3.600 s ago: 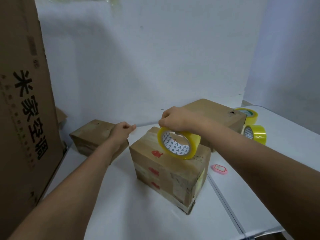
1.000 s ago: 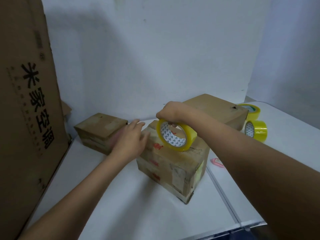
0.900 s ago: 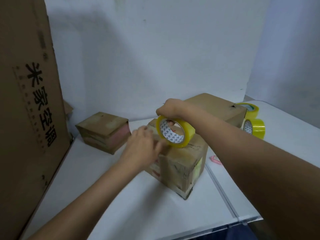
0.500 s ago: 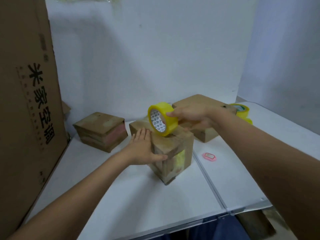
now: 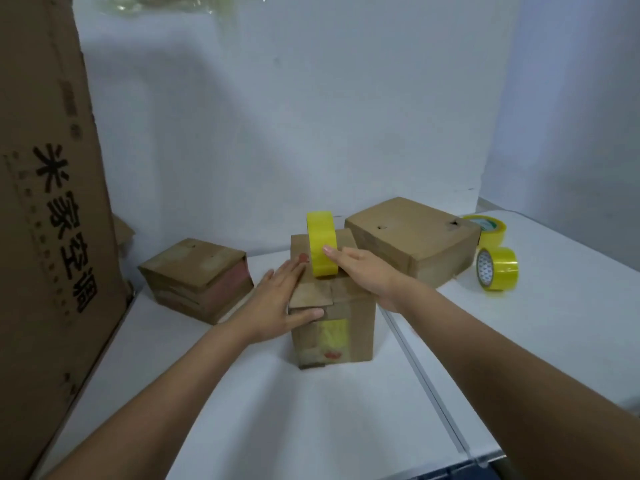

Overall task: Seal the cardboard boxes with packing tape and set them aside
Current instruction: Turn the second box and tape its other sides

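A person's right hand (image 5: 363,271) grips a yellow roll of packing tape (image 5: 322,248) standing on edge atop a small brown cardboard box (image 5: 332,306) on a white table (image 5: 277,410), its fingers hidden behind the roll, while the left hand (image 5: 280,301) presses flat, fingers spread, on the box's worn top.

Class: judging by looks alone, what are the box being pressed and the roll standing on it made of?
Box: matte brown cardboard, judging by its frayed flap edges and dull surface. Tape roll: glossy yellow, translucent-looking plastic film, probably; its core is hidden edge-on.
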A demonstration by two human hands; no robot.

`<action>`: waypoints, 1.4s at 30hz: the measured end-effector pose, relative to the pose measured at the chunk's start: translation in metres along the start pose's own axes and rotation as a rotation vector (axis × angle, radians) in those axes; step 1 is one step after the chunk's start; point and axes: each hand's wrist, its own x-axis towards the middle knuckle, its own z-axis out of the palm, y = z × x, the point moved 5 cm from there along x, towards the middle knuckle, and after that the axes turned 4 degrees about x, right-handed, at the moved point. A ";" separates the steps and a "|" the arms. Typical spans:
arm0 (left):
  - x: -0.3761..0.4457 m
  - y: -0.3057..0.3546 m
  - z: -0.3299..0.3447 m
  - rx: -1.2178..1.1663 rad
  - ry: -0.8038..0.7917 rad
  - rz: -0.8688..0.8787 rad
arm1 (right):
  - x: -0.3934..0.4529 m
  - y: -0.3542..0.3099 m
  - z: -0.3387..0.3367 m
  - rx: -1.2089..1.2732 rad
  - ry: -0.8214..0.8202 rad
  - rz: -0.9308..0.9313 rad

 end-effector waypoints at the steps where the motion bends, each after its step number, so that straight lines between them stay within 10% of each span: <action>1: 0.000 -0.001 0.003 0.019 0.023 -0.007 | -0.001 -0.001 0.000 0.002 -0.003 -0.005; 42: 0.023 -0.018 0.004 0.269 0.006 -0.176 | -0.045 0.003 0.029 0.070 0.329 -0.063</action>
